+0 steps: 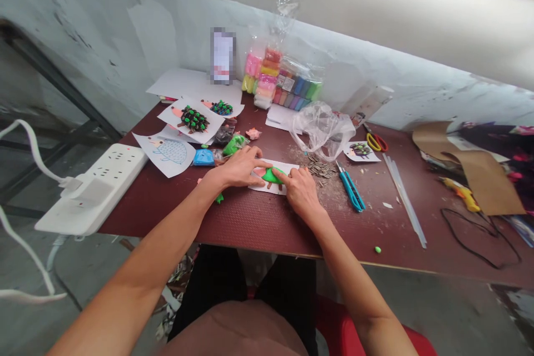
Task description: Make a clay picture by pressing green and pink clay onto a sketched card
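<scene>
Left hand and right hand half-open, fingers pressing a soft green clay blob on the white paper card beneath them

Two hands, one green clay lump, one scissors pair, one craft knife

The camera rides on your head and looks forward and down at your left hand and right hand from close above. Its wide view spans the worktop out to the wall, tilted so the worktop's near edge slopes down rightward.
</scene>
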The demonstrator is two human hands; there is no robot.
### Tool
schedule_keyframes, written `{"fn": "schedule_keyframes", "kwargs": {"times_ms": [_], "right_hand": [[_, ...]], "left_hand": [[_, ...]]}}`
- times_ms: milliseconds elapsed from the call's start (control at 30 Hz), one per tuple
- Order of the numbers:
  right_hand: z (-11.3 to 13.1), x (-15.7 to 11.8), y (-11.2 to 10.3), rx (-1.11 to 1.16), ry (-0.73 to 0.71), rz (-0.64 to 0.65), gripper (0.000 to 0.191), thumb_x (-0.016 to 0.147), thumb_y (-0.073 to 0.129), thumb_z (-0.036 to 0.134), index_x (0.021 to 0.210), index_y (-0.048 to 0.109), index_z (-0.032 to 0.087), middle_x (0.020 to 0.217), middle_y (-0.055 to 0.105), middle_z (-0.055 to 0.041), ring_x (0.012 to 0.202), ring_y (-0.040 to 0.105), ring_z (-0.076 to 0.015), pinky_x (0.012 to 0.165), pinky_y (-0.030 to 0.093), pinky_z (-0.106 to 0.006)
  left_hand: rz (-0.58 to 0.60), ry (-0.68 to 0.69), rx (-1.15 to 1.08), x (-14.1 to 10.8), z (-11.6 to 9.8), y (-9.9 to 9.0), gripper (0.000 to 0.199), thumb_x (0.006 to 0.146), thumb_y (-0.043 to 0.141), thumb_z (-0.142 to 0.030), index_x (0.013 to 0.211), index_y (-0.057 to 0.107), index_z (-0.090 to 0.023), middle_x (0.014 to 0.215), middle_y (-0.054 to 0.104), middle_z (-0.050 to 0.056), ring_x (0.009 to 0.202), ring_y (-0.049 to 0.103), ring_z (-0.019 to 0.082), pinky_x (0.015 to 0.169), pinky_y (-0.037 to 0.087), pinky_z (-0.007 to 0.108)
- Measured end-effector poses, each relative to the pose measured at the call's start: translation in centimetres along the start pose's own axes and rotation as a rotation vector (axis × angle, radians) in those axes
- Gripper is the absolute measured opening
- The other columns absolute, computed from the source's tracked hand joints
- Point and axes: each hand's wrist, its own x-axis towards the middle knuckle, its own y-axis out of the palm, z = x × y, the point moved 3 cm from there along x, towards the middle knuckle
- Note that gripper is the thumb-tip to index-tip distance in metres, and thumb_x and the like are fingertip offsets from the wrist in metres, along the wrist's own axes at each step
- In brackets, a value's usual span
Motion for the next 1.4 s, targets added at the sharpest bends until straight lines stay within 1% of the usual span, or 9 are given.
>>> {"fn": "schedule_keyframes", "kwargs": {"times_ms": [167,300,567,667,767,867,967,1167,1400], "right_hand": [[-0.4,0.1,0.2,0.016,0.003,-0.009,0.058,0.108,0.031,0.017,0.159,0.047,0.039,0.109,0.066,-0.0125,0.104,0.055,-0.0264,0.103,0.034,-0.043],[-0.5,0.0,0.3,0.019,-0.004,-0.021,0.059,0.107,0.030,0.014,0.159,0.048,0.037,0.107,0.066,-0.0127,0.102,0.055,-0.0255,0.100,0.034,-0.040],[-0.3,0.2,-0.1,0.036,0.026,-0.033,0.057,0.107,0.033,0.015,0.156,0.053,0.036,0.105,0.067,-0.0126,0.099,0.055,-0.0262,0.096,0.036,-0.040],[-0.5,0.0,0.1,0.052,0.020,-0.061,0.058,0.106,0.032,0.013,0.155,0.055,0.034,0.102,0.067,-0.0117,0.097,0.055,-0.0255,0.099,0.037,-0.040],[-0.6,-0.6,0.5,0.057,-0.016,-0.105,0.058,0.106,0.033,0.011,0.154,0.056,0.035,0.100,0.067,-0.0103,0.094,0.054,-0.0243,0.105,0.036,-0.042],[-0.5,-1.1,1.0,0.045,-0.067,-0.106,0.057,0.106,0.035,0.012,0.151,0.059,0.038,0.097,0.066,-0.0094,0.093,0.054,-0.0238,0.112,0.031,-0.046],[-0.5,-1.2,1.1,0.026,-0.066,-0.100,0.056,0.107,0.035,0.014,0.151,0.059,0.038,0.099,0.066,-0.0098,0.094,0.054,-0.0241,0.115,0.028,-0.047],[-0.5,-1.1,0.8,0.001,-0.008,-0.084,0.057,0.108,0.032,0.015,0.156,0.054,0.037,0.101,0.066,-0.0105,0.096,0.053,-0.0241,0.107,0.032,-0.040],[-0.5,-0.9,0.7,0.008,0.044,-0.053,0.059,0.107,0.029,0.014,0.157,0.052,0.037,0.101,0.066,-0.0110,0.098,0.054,-0.0242,0.104,0.033,-0.038]], "left_hand": [[0.000,0.001,0.003,0.0,0.0,0.0,0.056,0.088,0.070,-0.050,0.143,0.067,-0.037,0.133,0.053,0.008,0.123,0.047,0.030,0.111,0.039,0.041],[0.002,-0.003,0.005,0.1,0.0,0.1,0.056,0.088,0.070,-0.048,0.143,0.067,-0.037,0.134,0.052,0.009,0.124,0.047,0.031,0.112,0.039,0.043],[-0.003,-0.001,0.010,0.0,0.1,0.1,0.057,0.088,0.069,-0.049,0.144,0.066,-0.040,0.132,0.053,0.007,0.122,0.046,0.030,0.110,0.039,0.041],[-0.003,0.002,0.012,0.1,0.1,0.1,0.057,0.088,0.069,-0.049,0.144,0.066,-0.039,0.133,0.053,0.008,0.123,0.046,0.030,0.110,0.039,0.042],[0.004,0.002,0.011,0.1,0.1,0.1,0.057,0.089,0.069,-0.051,0.145,0.066,-0.038,0.135,0.052,0.008,0.125,0.045,0.031,0.111,0.038,0.043],[0.016,-0.004,0.007,0.0,0.0,0.0,0.061,0.089,0.069,-0.050,0.148,0.063,-0.037,0.136,0.052,0.009,0.124,0.046,0.031,0.112,0.038,0.043],[0.008,0.001,0.000,0.0,0.0,-0.1,0.062,0.089,0.069,-0.051,0.148,0.062,-0.037,0.136,0.053,0.009,0.123,0.047,0.031,0.112,0.038,0.044],[0.000,0.019,-0.011,0.0,0.2,0.1,0.058,0.088,0.069,-0.052,0.143,0.067,-0.037,0.134,0.053,0.008,0.124,0.046,0.031,0.111,0.038,0.042],[-0.011,0.027,0.001,0.1,0.4,0.2,0.056,0.088,0.068,-0.052,0.143,0.067,-0.039,0.134,0.053,0.007,0.120,0.047,0.030,0.109,0.040,0.042]]}}
